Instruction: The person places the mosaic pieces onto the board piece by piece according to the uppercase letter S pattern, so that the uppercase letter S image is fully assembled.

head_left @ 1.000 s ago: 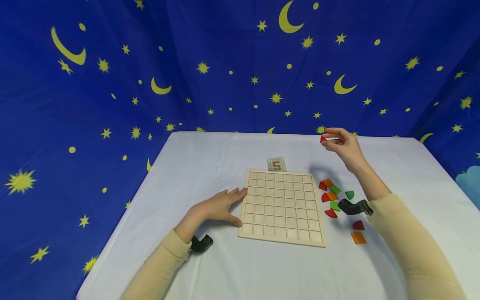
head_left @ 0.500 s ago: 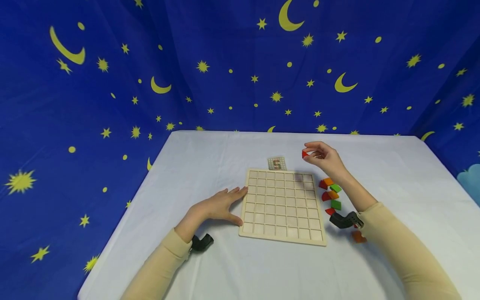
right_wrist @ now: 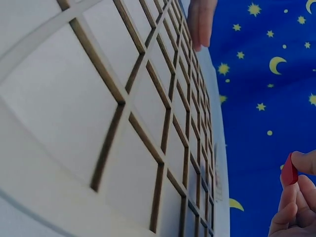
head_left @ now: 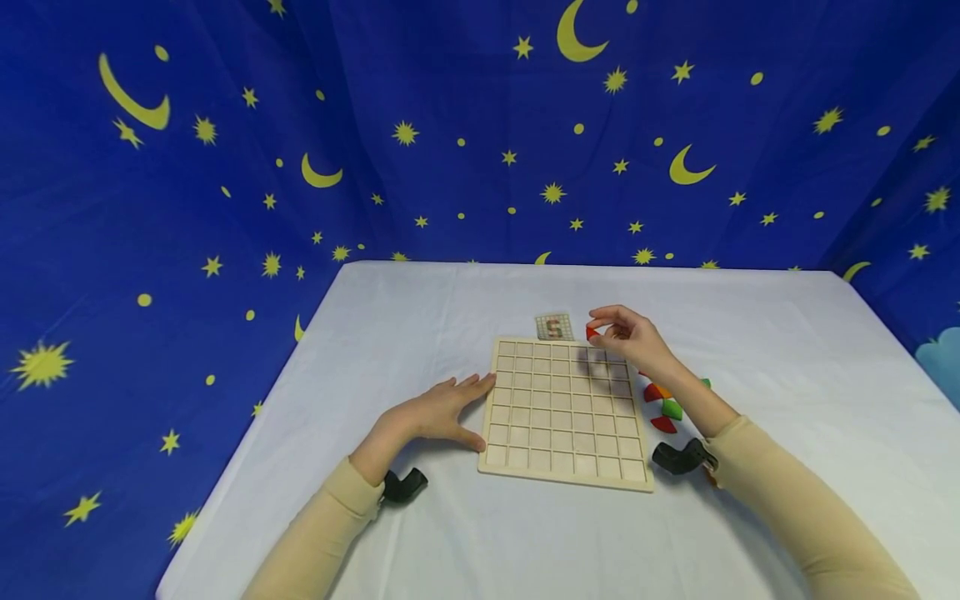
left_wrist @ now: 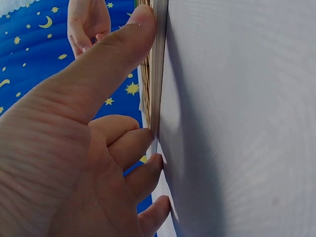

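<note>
A pale wooden board (head_left: 558,408) with a grid of square recesses lies on the table. My left hand (head_left: 438,412) rests with spread, straightened fingers at its left edge; in the left wrist view the thumb (left_wrist: 106,69) and fingertips lie along the board's side. Over the board's far right corner, my right hand (head_left: 636,342) pinches a small red tile (head_left: 591,332) between thumb and fingers. Seen from the right wrist, the red tile (right_wrist: 290,170) stands on edge, raised off the grid. A small card (head_left: 553,327) with a gridded, S-like pattern lies just behind the board.
Right of the board lie loose tiles, among them a red one (head_left: 663,425) and a green one (head_left: 672,409); the right forearm partly covers this group. The white-covered table (head_left: 420,317) ends at a blue curtain (head_left: 450,100) with yellow moons and stars.
My right hand has carried the red tile left, down and nearer, from beyond the loose tiles to over the board's far right corner. The left hand has stayed put.
</note>
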Tool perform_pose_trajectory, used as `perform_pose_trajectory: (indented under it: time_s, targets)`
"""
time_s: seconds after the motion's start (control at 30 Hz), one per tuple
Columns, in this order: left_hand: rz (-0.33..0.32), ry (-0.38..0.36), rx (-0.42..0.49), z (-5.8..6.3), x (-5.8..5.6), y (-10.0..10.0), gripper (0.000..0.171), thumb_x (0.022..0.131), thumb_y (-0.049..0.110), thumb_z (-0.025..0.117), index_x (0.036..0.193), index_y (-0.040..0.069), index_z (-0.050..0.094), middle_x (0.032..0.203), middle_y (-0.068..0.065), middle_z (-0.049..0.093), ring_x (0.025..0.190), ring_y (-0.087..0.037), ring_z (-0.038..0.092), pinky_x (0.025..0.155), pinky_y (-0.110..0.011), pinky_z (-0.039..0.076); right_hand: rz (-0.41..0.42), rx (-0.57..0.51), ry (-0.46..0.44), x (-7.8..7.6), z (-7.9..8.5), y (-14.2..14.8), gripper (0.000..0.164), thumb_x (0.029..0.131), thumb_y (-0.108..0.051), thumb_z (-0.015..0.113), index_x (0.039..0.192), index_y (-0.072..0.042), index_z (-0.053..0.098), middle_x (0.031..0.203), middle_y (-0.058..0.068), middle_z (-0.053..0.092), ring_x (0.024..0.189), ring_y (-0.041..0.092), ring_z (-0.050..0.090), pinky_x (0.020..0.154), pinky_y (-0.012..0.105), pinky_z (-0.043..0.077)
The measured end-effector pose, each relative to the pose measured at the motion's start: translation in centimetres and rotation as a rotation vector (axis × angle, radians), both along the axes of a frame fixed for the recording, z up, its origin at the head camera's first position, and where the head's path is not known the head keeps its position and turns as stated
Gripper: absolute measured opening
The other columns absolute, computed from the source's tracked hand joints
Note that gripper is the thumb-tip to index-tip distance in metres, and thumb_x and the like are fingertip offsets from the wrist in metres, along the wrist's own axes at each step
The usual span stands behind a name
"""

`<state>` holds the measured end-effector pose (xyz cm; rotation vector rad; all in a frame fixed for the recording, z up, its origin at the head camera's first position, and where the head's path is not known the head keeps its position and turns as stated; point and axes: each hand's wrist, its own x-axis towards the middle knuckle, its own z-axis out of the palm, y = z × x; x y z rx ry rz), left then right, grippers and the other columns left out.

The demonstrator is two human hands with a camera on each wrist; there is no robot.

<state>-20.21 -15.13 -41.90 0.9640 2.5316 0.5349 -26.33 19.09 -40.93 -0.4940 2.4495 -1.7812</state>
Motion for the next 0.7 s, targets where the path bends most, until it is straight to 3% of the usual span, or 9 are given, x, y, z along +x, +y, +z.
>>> perform_pose_trajectory:
  time_s: [0.2, 0.33, 0.5, 0.7]
  targets:
    - [-0.001, 0.004, -0.004, 0.0, 0.0, 0.0, 0.106, 0.075, 0.048, 0.075, 0.150, 0.003, 0.017, 0.154, -0.010, 0.019, 0.141, -0.027, 0.017, 0.114, -0.045, 0.012, 0.065, -0.004, 0.026, 0.1, -0.7, -0.2, 0.039, 0.088, 0.002, 0.062, 0.125, 0.005, 0.051, 0.112, 0.024, 0.059, 0.082, 0.028, 0.059, 0.068, 0.030, 0.050]
    - [0.003, 0.000, -0.003, 0.0, 0.0, 0.0, 0.105, 0.075, 0.048, 0.076, 0.150, 0.003, 0.017, 0.154, -0.010, 0.020, 0.141, -0.027, 0.017, 0.114, -0.045, 0.012, 0.093, 0.018, 0.018, 0.4, -1.1, -0.3, 0.042, 0.088, 0.000, 0.064, 0.126, 0.007, 0.049, 0.113, 0.024, 0.058, 0.081, 0.021, 0.059, 0.066, 0.030, 0.050]
    - [0.007, -0.004, -0.005, 0.1, 0.1, 0.0, 0.105, 0.075, 0.048, 0.076, 0.150, 0.003, 0.017, 0.154, -0.010, 0.020, 0.141, -0.027, 0.017, 0.113, -0.046, 0.013, 0.128, 0.042, 0.022, 0.2, -2.1, -0.4, 0.045, 0.088, -0.002, 0.065, 0.128, 0.008, 0.046, 0.114, 0.025, 0.057, 0.080, 0.023, 0.060, 0.061, 0.032, 0.051]
    - [0.012, -0.010, -0.004, 0.1, 0.1, 0.0, 0.106, 0.075, 0.048, 0.075, 0.151, 0.004, 0.017, 0.155, -0.009, 0.019, 0.141, -0.027, 0.016, 0.114, -0.045, 0.012, 0.131, 0.097, 0.041, 0.2, -2.5, -0.5, 0.045, 0.086, -0.003, 0.068, 0.126, 0.006, 0.048, 0.109, 0.021, 0.061, 0.077, 0.019, 0.058, 0.059, 0.026, 0.048]
